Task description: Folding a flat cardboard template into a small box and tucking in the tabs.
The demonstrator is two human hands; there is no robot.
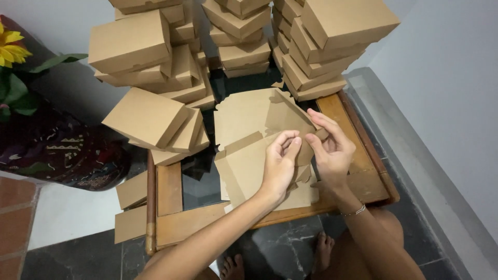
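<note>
A flat brown cardboard box blank (249,135) lies partly folded on a low wooden table (176,223), one side wall raised. My left hand (280,166) pinches a folded flap near the blank's right side. My right hand (332,148) grips the same raised corner from the right, fingers curled over the cardboard edge. A thin bracelet (355,211) sits on my right wrist.
Tall stacks of finished brown boxes (140,46) crowd the table's far side, with a leaning stack (155,124) at the left and another pile (332,36) at the right. Flat cardboard pieces (129,207) overhang the table's left edge. A dark patterned vase (57,150) with flowers stands left. My bare feet (321,249) rest on dark tiles.
</note>
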